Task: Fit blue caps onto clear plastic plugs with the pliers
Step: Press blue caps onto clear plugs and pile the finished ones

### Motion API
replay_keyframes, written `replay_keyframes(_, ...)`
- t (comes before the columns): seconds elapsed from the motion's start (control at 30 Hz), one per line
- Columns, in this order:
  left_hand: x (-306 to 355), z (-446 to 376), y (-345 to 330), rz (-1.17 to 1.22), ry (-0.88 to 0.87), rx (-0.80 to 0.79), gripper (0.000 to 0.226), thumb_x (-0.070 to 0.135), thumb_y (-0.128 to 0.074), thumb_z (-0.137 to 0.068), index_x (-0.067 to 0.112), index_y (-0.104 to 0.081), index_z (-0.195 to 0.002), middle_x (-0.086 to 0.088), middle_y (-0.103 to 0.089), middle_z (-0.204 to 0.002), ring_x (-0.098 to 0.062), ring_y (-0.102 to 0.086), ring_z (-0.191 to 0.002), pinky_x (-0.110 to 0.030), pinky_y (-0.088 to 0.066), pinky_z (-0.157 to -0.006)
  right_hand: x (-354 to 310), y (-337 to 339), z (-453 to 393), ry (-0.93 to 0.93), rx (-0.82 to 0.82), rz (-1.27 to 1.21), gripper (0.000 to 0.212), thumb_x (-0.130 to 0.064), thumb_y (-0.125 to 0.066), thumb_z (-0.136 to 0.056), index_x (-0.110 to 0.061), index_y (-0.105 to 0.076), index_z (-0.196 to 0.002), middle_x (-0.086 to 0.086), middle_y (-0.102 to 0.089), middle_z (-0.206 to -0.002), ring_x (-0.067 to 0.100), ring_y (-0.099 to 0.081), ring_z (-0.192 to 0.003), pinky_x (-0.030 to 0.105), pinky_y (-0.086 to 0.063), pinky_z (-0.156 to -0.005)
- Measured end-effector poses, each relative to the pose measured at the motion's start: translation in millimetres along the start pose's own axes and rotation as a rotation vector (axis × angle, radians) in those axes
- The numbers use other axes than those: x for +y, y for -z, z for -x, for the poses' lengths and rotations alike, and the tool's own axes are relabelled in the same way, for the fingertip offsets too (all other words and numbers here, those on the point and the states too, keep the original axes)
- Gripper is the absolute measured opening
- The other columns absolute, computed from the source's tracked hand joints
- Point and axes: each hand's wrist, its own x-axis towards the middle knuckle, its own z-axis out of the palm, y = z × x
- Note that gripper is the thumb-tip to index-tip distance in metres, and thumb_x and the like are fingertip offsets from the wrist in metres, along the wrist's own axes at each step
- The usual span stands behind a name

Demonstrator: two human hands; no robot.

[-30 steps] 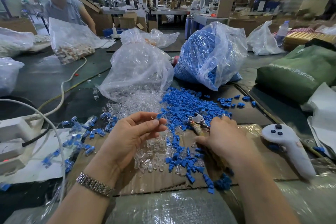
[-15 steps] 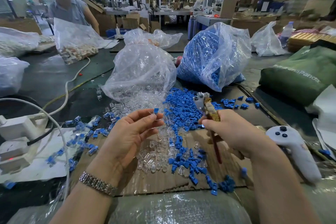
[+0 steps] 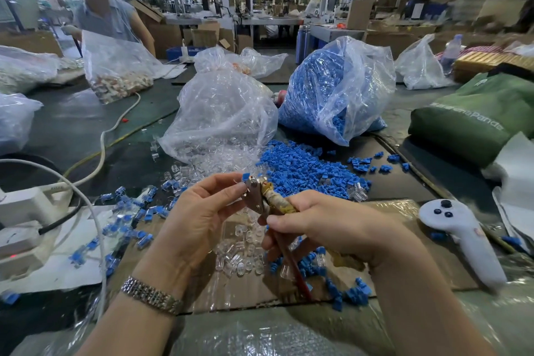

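My right hand (image 3: 326, 225) grips the taped handles of the pliers (image 3: 261, 196), whose metal head is raised in front of me. My left hand (image 3: 199, 211) pinches a small blue cap (image 3: 246, 177) at the pliers' jaws; whether a clear plug is with it I cannot tell. Loose blue caps (image 3: 303, 167) lie heaped on the table behind the hands. Clear plugs (image 3: 239, 254) are scattered on the cardboard sheet (image 3: 231, 295) under the hands. Several capped plugs (image 3: 130, 217) lie to the left.
A bag of clear plugs (image 3: 219, 118) and a bag of blue caps (image 3: 335, 87) stand behind the piles. A white controller (image 3: 462, 240) lies at right, a green bag (image 3: 476, 115) beyond it. White power strips and cables (image 3: 34, 211) sit left. Another person (image 3: 107, 17) works across the table.
My right hand lifted the pliers off the pile and brought them left to my left hand. The left hand now holds the blue cap against the pliers' jaws.
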Motion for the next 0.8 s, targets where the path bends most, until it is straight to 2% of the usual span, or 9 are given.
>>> replay_keyframes(0.1,0.0,0.6,-1.1,-0.056,0.000,-0.002,0.019,0.009,-0.078,-0.072,0.015,-0.082,-0.090,-0.013,-0.077,-0.102,-0.025,-0.074,-0.098,-0.042,-0.056,-0.099,0.7,0.2,0.1,-0.001,0.002,-0.020,0.026,-0.029,-0.056,-0.104,-0.005,-0.065,-0.107,0.008,-0.078,-0.103,0.024,-0.075,-0.100,0.049,-0.057,-0.096)
replay_keyframes(0.2,0.4,2.1,-2.5,-0.090,-0.008,0.010,0.020,0.010,-0.078,-0.070,0.015,-0.082,-0.089,-0.015,-0.077,-0.103,-0.027,-0.073,-0.098,-0.049,-0.050,-0.103,4.2,-0.3,-1.5,0.001,0.008,-0.003,0.034,-0.031,-0.056,-0.103,0.001,-0.063,-0.109,0.011,-0.078,-0.100,0.029,-0.075,-0.098,0.050,-0.056,-0.096)
replay_keyframes(0.3,1.0,4.2,-3.7,-0.111,-0.013,0.019,0.026,0.017,-0.082,-0.065,0.015,-0.082,-0.091,-0.018,-0.076,-0.105,-0.030,-0.072,-0.100,-0.055,-0.049,-0.104,5.7,-0.9,-3.0,0.014,0.014,-0.025,0.040,-0.036,-0.055,-0.103,0.004,-0.057,-0.109,0.010,-0.076,-0.088,0.031,-0.076,-0.084,0.045,-0.060,-0.083)
replay_keyframes(0.37,0.9,4.8,-4.2,-0.139,-0.030,0.033,0.030,0.021,-0.082,-0.065,0.014,-0.082,-0.094,-0.019,-0.076,-0.106,-0.031,-0.072,-0.102,-0.055,-0.048,-0.105,5.8,-1.6,-4.5,0.021,0.029,-0.027,0.044,-0.042,-0.055,-0.102,0.003,-0.055,-0.106,0.007,-0.073,-0.080,0.030,-0.074,-0.077,0.045,-0.061,-0.078)
replay_keyframes(0.53,-1.2,4.6,-1.9,-0.204,-0.053,0.052,0.027,0.020,-0.078,-0.073,0.014,-0.081,-0.099,-0.020,-0.076,-0.108,-0.035,-0.071,-0.105,-0.058,-0.047,-0.107,7.3,-4.8,-6.9,0.028,0.068,-0.013,0.032,-0.038,-0.056,-0.104,-0.008,-0.057,-0.093,0.006,-0.066,-0.074,0.025,-0.068,-0.064,0.046,-0.063,-0.068)
replay_keyframes(0.67,-1.3,6.1,-0.8,-0.241,-0.057,0.030,0.029,0.023,-0.079,-0.072,0.014,-0.080,-0.100,-0.019,-0.076,-0.109,-0.038,-0.070,-0.109,-0.057,-0.047,-0.106,9.9,-1.1,-6.4,0.016,0.055,0.012,0.032,-0.039,-0.056,-0.104,-0.010,-0.058,-0.091,0.009,-0.066,-0.076,0.031,-0.067,-0.068,0.060,-0.061,-0.077)
replay_keyframes(0.73,-2.0,5.3,-2.0,-0.243,-0.074,0.042,0.023,0.019,-0.075,-0.076,0.015,-0.081,-0.098,-0.018,-0.076,-0.108,-0.035,-0.070,-0.109,-0.055,-0.048,-0.106,10.4,-1.1,-7.2,0.019,0.047,0.000,0.033,-0.040,-0.056,-0.104,-0.009,-0.058,-0.093,0.009,-0.066,-0.076,0.030,-0.068,-0.068,0.057,-0.062,-0.077)
replay_keyframes(0.8,-2.0,4.5,-3.3,-0.190,-0.076,0.067,0.022,0.018,-0.074,-0.075,0.015,-0.081,-0.096,-0.019,-0.076,-0.106,-0.035,-0.071,-0.107,-0.055,-0.048,-0.107,11.6,-2.0,-8.9,0.024,0.024,-0.082,0.033,-0.039,-0.056,-0.104,-0.006,-0.059,-0.099,0.008,-0.068,-0.076,0.028,-0.069,-0.070,0.048,-0.063,-0.073)
